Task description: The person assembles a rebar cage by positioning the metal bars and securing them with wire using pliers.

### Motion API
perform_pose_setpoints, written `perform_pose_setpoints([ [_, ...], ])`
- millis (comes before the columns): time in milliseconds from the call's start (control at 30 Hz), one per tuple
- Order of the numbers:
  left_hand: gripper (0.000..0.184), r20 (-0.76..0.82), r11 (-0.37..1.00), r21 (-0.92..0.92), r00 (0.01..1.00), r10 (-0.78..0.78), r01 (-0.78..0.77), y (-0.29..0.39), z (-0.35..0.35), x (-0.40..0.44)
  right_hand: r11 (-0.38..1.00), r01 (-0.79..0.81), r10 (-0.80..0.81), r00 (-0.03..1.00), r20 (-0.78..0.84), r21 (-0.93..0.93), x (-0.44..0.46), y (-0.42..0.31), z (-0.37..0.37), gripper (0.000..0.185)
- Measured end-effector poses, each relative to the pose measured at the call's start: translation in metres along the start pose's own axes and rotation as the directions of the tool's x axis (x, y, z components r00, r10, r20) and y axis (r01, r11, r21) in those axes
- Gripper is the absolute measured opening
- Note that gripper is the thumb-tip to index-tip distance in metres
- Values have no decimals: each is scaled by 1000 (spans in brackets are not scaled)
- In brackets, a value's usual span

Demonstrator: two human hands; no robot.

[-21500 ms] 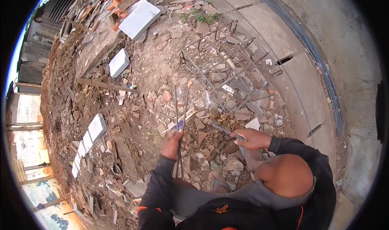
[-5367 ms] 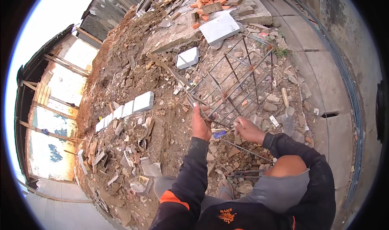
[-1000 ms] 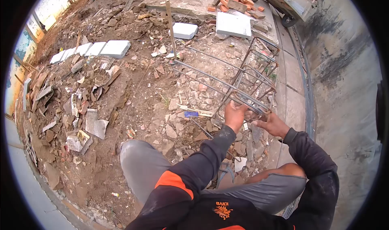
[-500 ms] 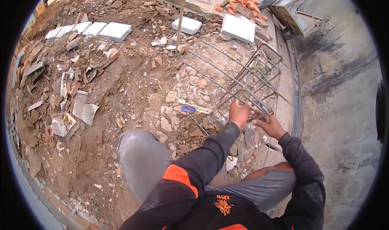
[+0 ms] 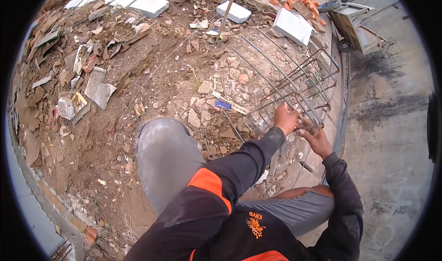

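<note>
A steel rebar cage (image 5: 301, 95) of long straight bars and square stirrups lies in front of me at the right, over rubble. My left hand (image 5: 286, 118) is closed around the near end of the cage, on a bar at the stirrup. Just to the right and nearer to me, my right hand (image 5: 316, 140) pinches the same end by its lower corner. The hands almost meet there. Fingers and bars hide the exact contact, and I cannot make out any small piece between them.
White blocks (image 5: 149, 6) line the far left; others lie farther right. Orange bricks (image 5: 297, 3) are piled at the back near a wheelbarrow (image 5: 352, 24). A wooden stake (image 5: 227, 13) stands with string. Broken rubble (image 5: 99, 88) covers the left ground; a concrete wall (image 5: 382, 136) rises right.
The whole view has shifted, so the cage, blocks and ground sit farther right and higher. Both hands stay at the same end of the cage, with only slight finger movement.
</note>
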State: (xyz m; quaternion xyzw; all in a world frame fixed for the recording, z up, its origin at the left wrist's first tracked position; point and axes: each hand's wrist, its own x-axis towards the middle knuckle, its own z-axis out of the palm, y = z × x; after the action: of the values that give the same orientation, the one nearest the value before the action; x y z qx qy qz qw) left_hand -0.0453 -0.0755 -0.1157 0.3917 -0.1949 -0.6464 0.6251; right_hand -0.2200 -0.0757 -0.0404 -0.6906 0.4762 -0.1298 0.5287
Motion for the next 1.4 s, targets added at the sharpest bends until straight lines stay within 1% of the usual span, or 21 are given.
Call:
perform_pose_setpoints([
  [67,28,9,1000,-1,1000,-26,26,5,0,-2,1000,20,-20,1000,-24,7,-2,-1,0,54],
  [167,28,27,998,-36,998,-58,59,8,-1,-3,994,-54,61,996,-70,95,-2,-1,-4,53],
  [233,29,75,995,29,992,-98,96,17,-3,-8,997,-55,57,998,-36,48,-3,-7,-3,52],
  [267,27,71,996,-22,994,-89,91,16,-3,-8,998,-45,44,999,-29,-46,-5,-10,-5,49],
  [300,26,65,994,-72,995,-79,84,14,-2,-7,998,-50,48,997,-65,-34,-5,-4,-9,49],
  [367,25,65,993,-79,994,-88,93,13,-1,-6,993,-105,103,994,36,55,-3,12,-15,44],
  [400,25,33,991,-101,996,-83,86,14,-2,-6,993,-102,101,995,13,67,-5,10,-15,44],
  [467,25,55,994,-75,995,-77,81,18,-1,-9,950,-125,121,992,31,286,-5,1,-11,43],
  [567,28,120,996,-59,991,-56,63,15,-4,-6,914,-140,131,990,51,380,-4,8,-13,44],
  [600,22,88,995,-81,995,-47,54,17,-2,-8,911,-132,128,991,37,392,-4,8,-12,44],
  [700,15,40,994,-84,997,-72,75,20,1,-11,910,-61,63,998,7,410,-4,11,-11,45],
  [767,14,23,997,-56,998,-60,61,19,0,-10,921,-92,62,994,92,378,-4,14,-16,46],
  [800,17,76,998,-8,995,-65,66,19,-4,-8,919,-83,55,995,82,385,-6,14,-17,46],
  [867,16,77,998,11,995,-65,64,16,-5,-8,949,-157,119,981,150,273,-5,12,-17,47],
  [1033,15,53,997,24,996,-71,69,24,-6,-13,976,-71,32,982,185,208,0,23,-18,50],
  [1100,14,61,997,44,995,-73,70,27,-7,-12,827,-16,-95,981,168,562,5,44,-4,51],
  [1167,14,18,992,86,995,-99,97,26,-6,-13,771,23,-118,987,107,637,7,59,14,49],
  [1233,16,29,979,161,991,-132,126,33,-20,-10,617,97,-151,989,-3,781,16,77,32,48],
  [1300,17,48,988,107,992,-114,108,31,-24,-11,607,127,-146,988,-47,785,17,80,39,49],
  [1367,15,65,979,160,989,-136,124,32,-28,-5,611,93,-121,992,-23,786,17,72,38,49],
  [1400,15,34,980,165,993,-117,110,34,-30,-5,565,97,-150,989,-14,819,15,65,38,46],
])
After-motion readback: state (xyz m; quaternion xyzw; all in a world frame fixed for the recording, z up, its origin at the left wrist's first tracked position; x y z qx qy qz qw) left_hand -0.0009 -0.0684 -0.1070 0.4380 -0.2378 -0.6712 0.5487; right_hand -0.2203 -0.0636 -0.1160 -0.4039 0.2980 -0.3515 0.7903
